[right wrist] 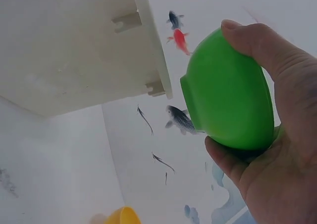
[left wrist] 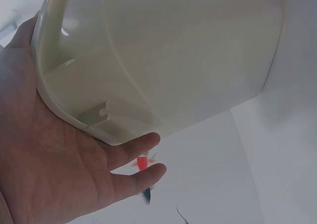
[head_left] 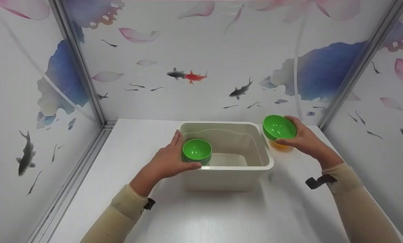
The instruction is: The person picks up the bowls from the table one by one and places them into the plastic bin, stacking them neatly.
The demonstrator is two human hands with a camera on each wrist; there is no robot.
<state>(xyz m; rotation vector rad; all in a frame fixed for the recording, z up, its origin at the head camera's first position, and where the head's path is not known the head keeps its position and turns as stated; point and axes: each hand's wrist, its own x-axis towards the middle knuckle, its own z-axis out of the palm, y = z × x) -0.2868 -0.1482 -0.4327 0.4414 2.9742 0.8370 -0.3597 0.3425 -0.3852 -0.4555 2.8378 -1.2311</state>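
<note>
My right hand (head_left: 306,138) holds a green bowl (head_left: 278,127) by its side, thumb and fingers on opposite sides, up beside the right end of a beige plastic bin (head_left: 221,179). The bowl's glossy inside shows in the head view; its outer wall and foot face the right wrist view. Spread along the bin's left end, my left hand (head_left: 166,158) rests against the rim with straight fingers, the thumb lying by the near edge. Inside the bin at the left stands another green bowl (head_left: 197,149), on top of a stack whose lower bowls are mostly hidden.
Below the held bowl, a yellow-orange item (head_left: 282,145) stands on the white table (head_left: 221,219), partly covered in the head view. White panels (head_left: 201,98) printed with fish and petals enclose the back and both sides, joined by metal posts (head_left: 80,64).
</note>
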